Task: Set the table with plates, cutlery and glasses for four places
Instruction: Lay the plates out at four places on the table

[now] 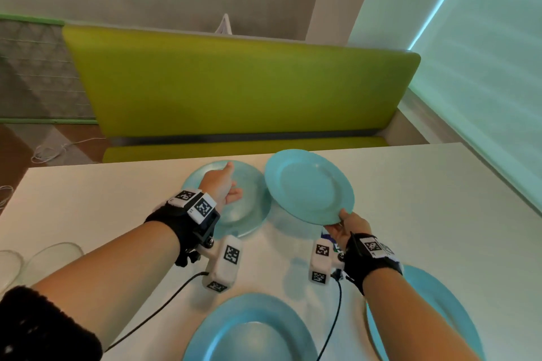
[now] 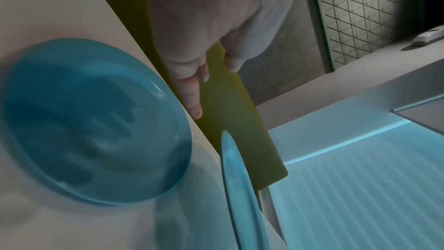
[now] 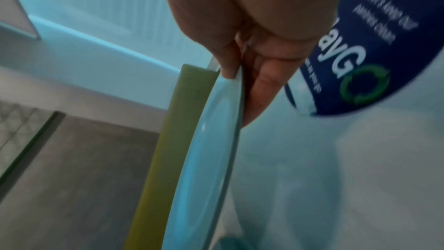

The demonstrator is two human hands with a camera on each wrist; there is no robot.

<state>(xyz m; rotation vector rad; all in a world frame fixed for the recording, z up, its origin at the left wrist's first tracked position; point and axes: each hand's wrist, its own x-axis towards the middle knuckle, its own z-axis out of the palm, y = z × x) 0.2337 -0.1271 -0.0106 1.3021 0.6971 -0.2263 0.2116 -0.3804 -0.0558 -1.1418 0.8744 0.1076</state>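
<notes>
Four light-blue plates are in the head view. My right hand point(image 1: 341, 218) pinches the near rim of one plate point(image 1: 308, 184) and holds it tilted above the white table point(image 1: 425, 199). In the right wrist view the thumb and fingers point(image 3: 236, 77) clamp that plate's point(image 3: 204, 149) edge. My left hand point(image 1: 231, 182) hovers over the far-left plate point(image 1: 252, 205) with fingers relaxed and holds nothing. The left wrist view shows its shadow on this plate point(image 2: 91, 121), which lies flat. Two more plates point(image 1: 249, 328) point(image 1: 431, 308) lie at the near edge.
Clear glasses point(image 1: 52, 255) stand at the table's left near edge. A green bench point(image 1: 234, 88) runs along the far side, and a wall with a blind stands at the right. A blue round sticker point(image 3: 372, 54) is on the tabletop under my right hand.
</notes>
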